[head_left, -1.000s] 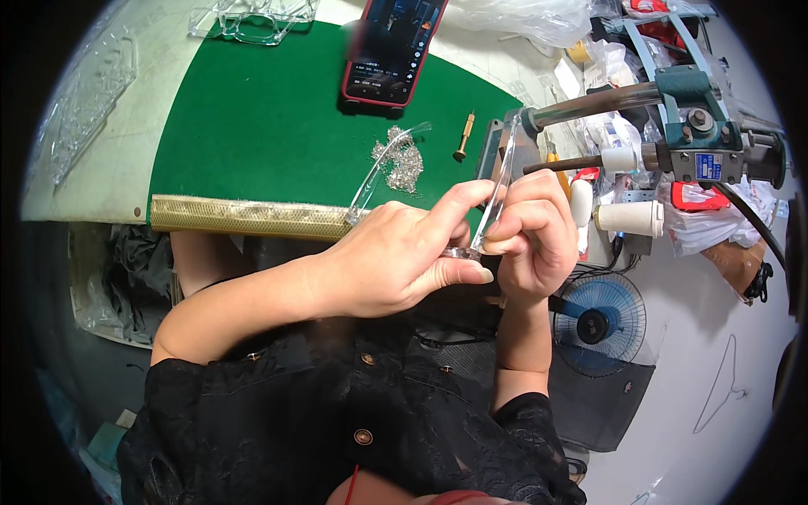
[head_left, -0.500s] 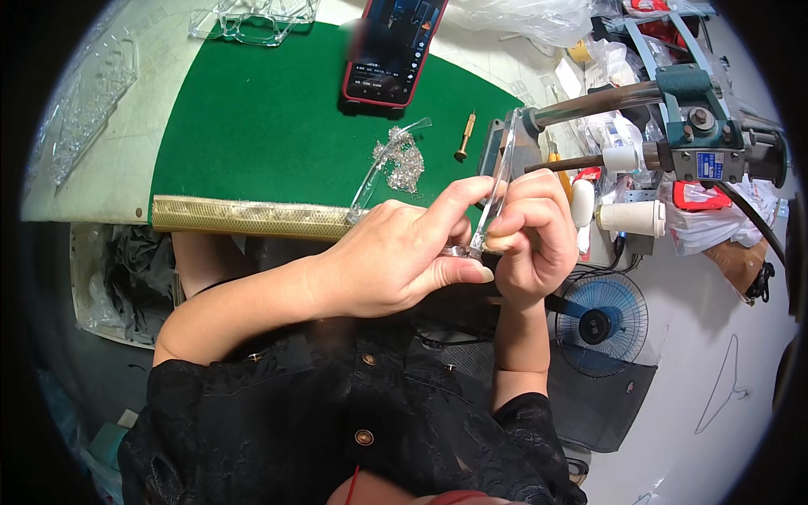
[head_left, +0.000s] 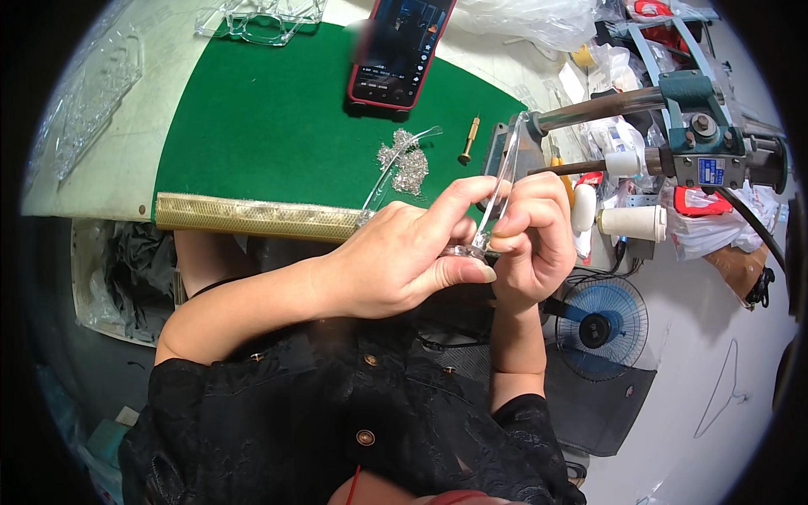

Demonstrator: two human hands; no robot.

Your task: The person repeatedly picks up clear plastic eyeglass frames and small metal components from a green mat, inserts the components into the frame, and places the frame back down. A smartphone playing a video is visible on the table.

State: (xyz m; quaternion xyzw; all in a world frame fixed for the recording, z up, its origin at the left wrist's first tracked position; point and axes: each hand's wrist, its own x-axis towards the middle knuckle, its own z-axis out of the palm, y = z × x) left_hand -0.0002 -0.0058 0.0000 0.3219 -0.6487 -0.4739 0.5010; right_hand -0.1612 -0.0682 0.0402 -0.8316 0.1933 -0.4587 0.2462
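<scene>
Clear plastic pieces (head_left: 93, 97): far left, lying on the pale table (head_left: 93, 189).
Gold strip (head_left: 261, 216): here it is, running along the near edge of the green mat (head_left: 252, 118).
Clear frames (head_left: 263, 40): top of the mat, partly over its far edge.
Left hand (head_left: 391, 261): thumb and index finger pinching the front of the clear glasses (head_left: 507, 164); other fingers tucked mostly out of sight.
Phone (head_left: 402, 55): screen lit, red case, at the back of the mat.
Shiny heap (head_left: 409, 168): tiny metal bits, and a clear arm slants across in front of them.
Screwdriver (head_left: 470, 140): brass-coloured, lying right of the heap.
Clear glasses: up between the two hands, in front of the mat, one arm pointing upward and away.
Right hand (head_left: 534, 240): thumb and index finger pinching near the hinge, others curled; any tiny part between the tips, cannot tell.
White cup (head_left: 631, 221): just right of that hand, below the green machine (head_left: 690, 109).
</scene>
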